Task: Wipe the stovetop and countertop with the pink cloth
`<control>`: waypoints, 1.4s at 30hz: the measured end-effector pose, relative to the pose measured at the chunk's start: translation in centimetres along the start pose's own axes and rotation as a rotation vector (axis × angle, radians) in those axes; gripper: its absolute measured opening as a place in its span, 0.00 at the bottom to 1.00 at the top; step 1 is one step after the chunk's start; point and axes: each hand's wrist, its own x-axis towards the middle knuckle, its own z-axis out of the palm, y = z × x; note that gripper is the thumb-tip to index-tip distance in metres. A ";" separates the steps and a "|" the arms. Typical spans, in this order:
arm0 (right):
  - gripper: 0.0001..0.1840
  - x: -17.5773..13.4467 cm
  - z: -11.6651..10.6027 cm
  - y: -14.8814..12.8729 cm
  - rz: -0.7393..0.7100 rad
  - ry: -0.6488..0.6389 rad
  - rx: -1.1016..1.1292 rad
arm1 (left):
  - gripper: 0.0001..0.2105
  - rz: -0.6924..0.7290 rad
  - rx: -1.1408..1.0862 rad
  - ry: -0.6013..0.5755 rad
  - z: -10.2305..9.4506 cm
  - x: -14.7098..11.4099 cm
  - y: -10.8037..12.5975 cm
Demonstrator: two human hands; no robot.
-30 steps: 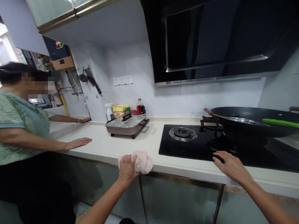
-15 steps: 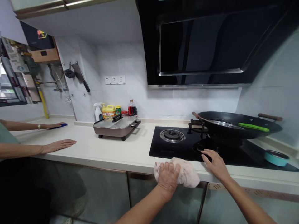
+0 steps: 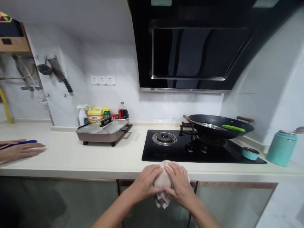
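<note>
A pale pink cloth [image 3: 163, 180] is bunched up at the front edge of the counter, its lower corner hanging down past the edge. From the left, my left hand [image 3: 147, 181] grips it with bent fingers. On the other side my right hand [image 3: 180, 183] has its fingers over the same cloth, and the two thumbs almost meet in front. Just behind lies the black gas stove [image 3: 163, 154]. On its right burner rests a large wok [image 3: 220, 130] with wooden handles and a green-handled tool [image 3: 234, 128] lying in it.
Another person's hands [image 3: 26, 151] are on the counter at far left, by a blue item [image 3: 20, 143]. A lidded electric pan [image 3: 102, 134] stands left of the stove, bottles [image 3: 95, 114] behind it. A teal bowl [image 3: 250, 154] and a teal canister [image 3: 282, 148] stand right. The range hood [image 3: 190, 53] overhangs.
My right hand has come from the stove's front edge to the cloth and now holds it with my left hand. The view has turned right, bringing the teal canister into sight.
</note>
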 end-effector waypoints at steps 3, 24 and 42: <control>0.47 1.6 0.4 -2.1 0.114 -0.035 -0.105 | 0.16 -0.117 0.032 0.180 -3.3 -0.4 -3.2; 0.41 -0.2 2.5 6.0 -0.237 0.180 -0.105 | 0.26 -0.844 -0.030 0.161 -4.4 0.7 -9.2; 0.37 -10.8 -10.0 25.4 0.228 0.021 -0.422 | 0.20 -0.720 0.249 0.051 -3.3 1.5 -7.8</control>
